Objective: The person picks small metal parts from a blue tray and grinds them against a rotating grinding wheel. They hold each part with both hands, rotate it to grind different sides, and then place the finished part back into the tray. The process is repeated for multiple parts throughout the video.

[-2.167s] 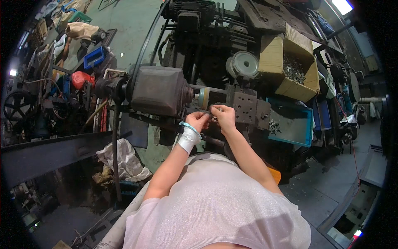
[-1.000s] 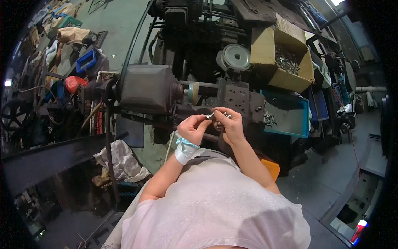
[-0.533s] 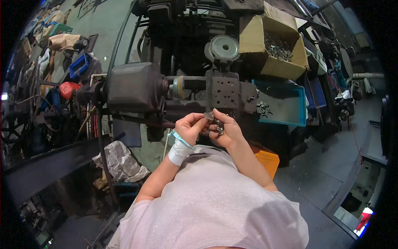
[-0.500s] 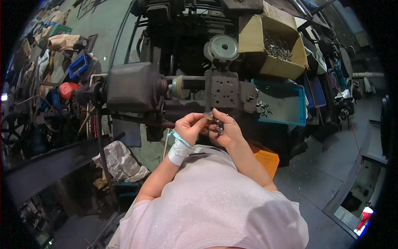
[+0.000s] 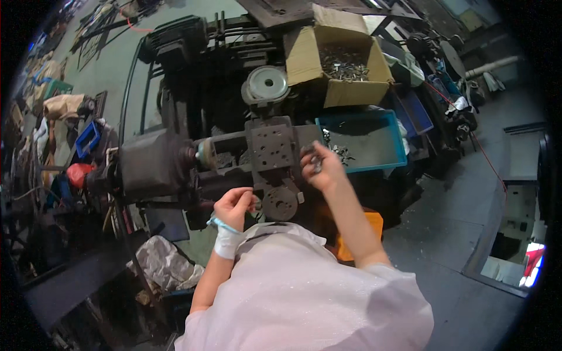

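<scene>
Carrying small grey metal parts (image 5: 316,162), the right hand (image 5: 322,169) reaches toward the shallow teal plastic tray (image 5: 374,167). Left hand (image 5: 235,206) curls closed by the dark machine (image 5: 275,158); its contents cannot be told. Releasing over the tray seems next.

The left hand (image 5: 236,206) is held close in front of the chest, fingers curled inward and pinched together, with a white wrap and a light blue band worn around the wrist. The left forearm is bent up from the lower edge. The right hand (image 5: 321,168) is raised further forward and to the right, fingers closed, the bare right forearm stretched out from the shoulder
</scene>
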Action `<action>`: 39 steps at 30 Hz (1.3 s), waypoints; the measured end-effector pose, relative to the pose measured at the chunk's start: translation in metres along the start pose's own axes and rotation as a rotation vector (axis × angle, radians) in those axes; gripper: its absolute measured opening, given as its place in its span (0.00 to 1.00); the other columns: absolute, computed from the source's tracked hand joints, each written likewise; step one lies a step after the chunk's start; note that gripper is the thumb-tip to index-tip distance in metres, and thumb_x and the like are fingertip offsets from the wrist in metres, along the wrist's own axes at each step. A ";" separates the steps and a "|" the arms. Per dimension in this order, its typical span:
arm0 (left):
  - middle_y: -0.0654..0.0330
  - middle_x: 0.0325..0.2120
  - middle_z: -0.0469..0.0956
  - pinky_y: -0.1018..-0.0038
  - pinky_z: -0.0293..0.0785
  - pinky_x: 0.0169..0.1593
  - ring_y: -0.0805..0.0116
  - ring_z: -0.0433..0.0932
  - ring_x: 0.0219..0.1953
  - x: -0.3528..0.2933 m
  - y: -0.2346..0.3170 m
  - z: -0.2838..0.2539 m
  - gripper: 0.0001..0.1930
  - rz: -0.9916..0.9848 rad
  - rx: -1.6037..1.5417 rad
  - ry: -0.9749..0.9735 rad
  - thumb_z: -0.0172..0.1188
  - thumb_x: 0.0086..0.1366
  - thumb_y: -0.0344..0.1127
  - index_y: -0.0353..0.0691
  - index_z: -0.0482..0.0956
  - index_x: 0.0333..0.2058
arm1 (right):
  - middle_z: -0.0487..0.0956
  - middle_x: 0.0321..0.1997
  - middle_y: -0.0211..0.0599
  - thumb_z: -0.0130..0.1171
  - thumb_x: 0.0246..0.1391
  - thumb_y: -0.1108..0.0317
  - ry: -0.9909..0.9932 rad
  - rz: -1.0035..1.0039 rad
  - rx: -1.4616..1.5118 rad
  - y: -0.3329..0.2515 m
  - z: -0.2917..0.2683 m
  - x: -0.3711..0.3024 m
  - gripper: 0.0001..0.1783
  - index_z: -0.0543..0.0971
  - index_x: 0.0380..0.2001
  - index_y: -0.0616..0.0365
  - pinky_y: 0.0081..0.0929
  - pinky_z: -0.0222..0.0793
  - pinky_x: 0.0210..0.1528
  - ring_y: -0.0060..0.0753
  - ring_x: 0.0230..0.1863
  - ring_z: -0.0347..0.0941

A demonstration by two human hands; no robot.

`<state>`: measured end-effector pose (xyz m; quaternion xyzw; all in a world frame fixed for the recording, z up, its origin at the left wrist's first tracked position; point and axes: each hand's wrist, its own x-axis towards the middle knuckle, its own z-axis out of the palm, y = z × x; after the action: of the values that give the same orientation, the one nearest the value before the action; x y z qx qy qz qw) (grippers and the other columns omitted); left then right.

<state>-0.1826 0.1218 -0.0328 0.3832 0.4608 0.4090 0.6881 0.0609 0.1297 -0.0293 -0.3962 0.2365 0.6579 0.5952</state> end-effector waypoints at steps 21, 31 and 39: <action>0.61 0.18 0.72 0.81 0.65 0.20 0.76 0.67 0.18 -0.027 -0.038 -0.039 0.07 -0.042 0.025 0.474 0.53 0.58 0.31 0.33 0.73 0.31 | 0.73 0.39 0.43 0.57 0.36 0.63 0.483 -0.745 -2.319 -0.178 -0.162 0.126 0.19 0.76 0.37 0.54 0.38 0.64 0.46 0.45 0.45 0.67; 0.62 0.18 0.72 0.79 0.63 0.18 0.76 0.67 0.17 -0.048 -0.054 -0.036 0.08 -0.108 0.177 0.532 0.53 0.59 0.34 0.34 0.73 0.29 | 0.49 0.64 0.39 0.48 0.39 0.75 0.139 -0.723 -2.567 -0.159 -0.142 0.192 0.36 0.55 0.57 0.56 0.39 0.40 0.62 0.38 0.65 0.41; 0.62 0.18 0.72 0.81 0.65 0.19 0.76 0.68 0.17 -0.046 -0.056 -0.036 0.08 -0.141 0.192 0.586 0.54 0.58 0.35 0.35 0.73 0.29 | 0.66 0.49 0.39 0.53 0.38 0.65 -0.052 -0.740 -2.565 -0.176 -0.141 0.168 0.20 0.74 0.39 0.57 0.38 0.50 0.55 0.40 0.52 0.57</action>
<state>-0.2161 0.0646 -0.0791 0.2793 0.7012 0.4080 0.5136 0.2691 0.1504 -0.2170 -0.6997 -0.6773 0.2218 -0.0491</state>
